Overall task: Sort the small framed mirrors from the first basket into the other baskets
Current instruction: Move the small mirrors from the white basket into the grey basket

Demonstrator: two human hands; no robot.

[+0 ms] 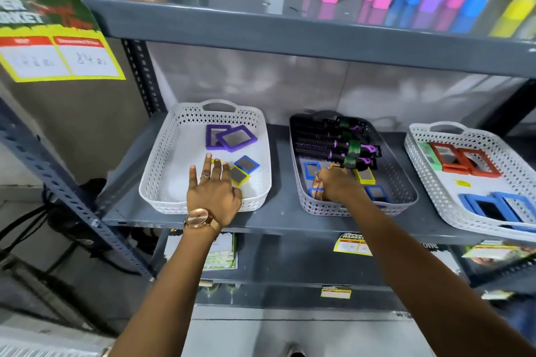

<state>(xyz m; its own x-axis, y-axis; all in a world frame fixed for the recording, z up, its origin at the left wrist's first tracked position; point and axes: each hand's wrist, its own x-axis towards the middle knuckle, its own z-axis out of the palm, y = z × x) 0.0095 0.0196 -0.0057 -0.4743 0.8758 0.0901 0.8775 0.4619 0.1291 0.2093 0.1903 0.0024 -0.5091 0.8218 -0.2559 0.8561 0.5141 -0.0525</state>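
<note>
Three white perforated baskets stand on a grey shelf. The left basket (162, 171) holds two purple-framed mirrors (230, 138), a small blue one (246, 164) and a yellow one (239, 175). My left hand (213, 188) hovers flat over its front, fingers spread, holding nothing. The middle basket (406, 194) holds blue-framed mirrors (311, 169), a yellow-framed one (364, 175) and hairbrushes. My right hand (333, 184) reaches into it, fingers closed around a small blue-framed mirror (316, 191). The right basket (417, 151) holds red (464, 162), green and blue (493, 206) framed mirrors.
Black and purple round hairbrushes (333, 145) fill the back of the middle basket. An upper shelf (290, 29) overhangs the baskets, carrying pink and blue boxed items. A yellow price sign (58, 58) hangs at the left. Price tags line the shelf's front edge.
</note>
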